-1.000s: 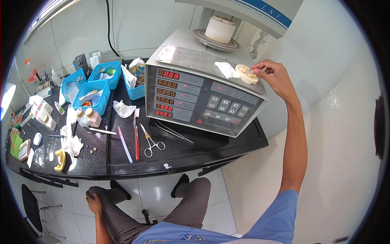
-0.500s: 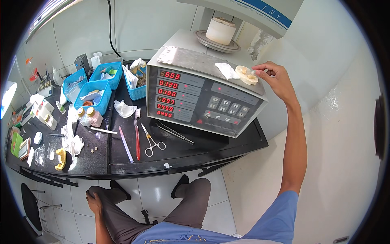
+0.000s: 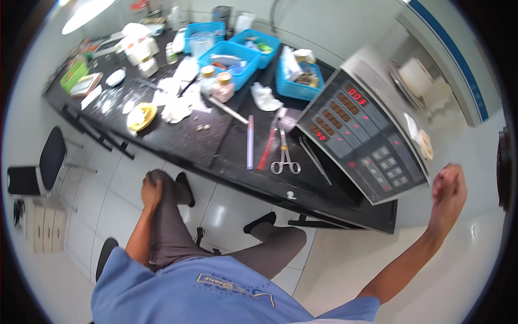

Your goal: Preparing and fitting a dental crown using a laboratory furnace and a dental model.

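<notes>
The control unit (image 3: 372, 135) served as the reference point. The cream disc (image 3: 426, 146) was seated at the right end of the unit's top, with the white pad (image 3: 411, 128) just beside it. The right hand (image 3: 449, 189) was positioned just beyond the unit's right end, near the disc and apart from it. Its fingers were curled inward; because of blur, it could not be determined whether they gripped anything. The left hand (image 3: 151, 191), well to the left of the unit and below bench level, lay open over the left trouser leg (image 3: 175, 221).

The pale cylinder (image 3: 416, 75) stood behind the unit's top. To the unit's left, in order of increasing separation, lay the tweezers (image 3: 315, 161), the ring-handled clamp (image 3: 285, 154), the red-handled brush (image 3: 268, 146) and the lilac stick (image 3: 250, 143). The yellow model (image 3: 141, 116) was located farther left of the unit.
</notes>
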Available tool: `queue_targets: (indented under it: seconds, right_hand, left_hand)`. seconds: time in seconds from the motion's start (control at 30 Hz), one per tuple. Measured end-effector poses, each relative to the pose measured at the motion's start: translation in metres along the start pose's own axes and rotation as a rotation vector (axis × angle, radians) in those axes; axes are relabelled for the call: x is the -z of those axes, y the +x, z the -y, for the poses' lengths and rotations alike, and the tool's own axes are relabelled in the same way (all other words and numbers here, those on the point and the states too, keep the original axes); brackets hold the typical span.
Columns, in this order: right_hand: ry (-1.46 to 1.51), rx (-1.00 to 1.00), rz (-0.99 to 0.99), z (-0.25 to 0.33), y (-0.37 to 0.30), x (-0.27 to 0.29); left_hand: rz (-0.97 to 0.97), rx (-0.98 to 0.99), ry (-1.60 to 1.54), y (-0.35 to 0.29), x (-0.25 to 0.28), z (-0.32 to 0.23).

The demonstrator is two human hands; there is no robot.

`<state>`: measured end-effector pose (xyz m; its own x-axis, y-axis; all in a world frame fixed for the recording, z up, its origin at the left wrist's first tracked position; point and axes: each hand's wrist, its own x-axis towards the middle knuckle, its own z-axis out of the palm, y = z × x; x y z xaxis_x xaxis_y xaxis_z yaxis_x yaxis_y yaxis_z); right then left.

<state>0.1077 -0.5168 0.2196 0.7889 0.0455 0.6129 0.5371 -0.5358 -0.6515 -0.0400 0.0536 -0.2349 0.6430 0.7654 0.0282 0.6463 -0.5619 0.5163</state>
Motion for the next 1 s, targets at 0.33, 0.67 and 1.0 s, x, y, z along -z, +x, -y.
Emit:
queue_targets:
  seconds: [0.33, 0.67, 1.0]
  right_hand:
    - [0.562, -0.323, 0.555, 0.01, -0.107, -0.224]
    - [1.179, -0.488, 0.426, 0.067, -0.158, -0.279]
    - [1.206, -0.451, 0.352, 0.11, -0.188, -0.266]
  left_hand:
    - [-0.218, -0.165, -0.128, -0.031, 0.014, 0.013]
    - [0.249, -0.461, -1.218, -0.116, 0.172, -0.182]
    - [0.407, -0.66, -1.374, -0.122, 0.205, -0.209]
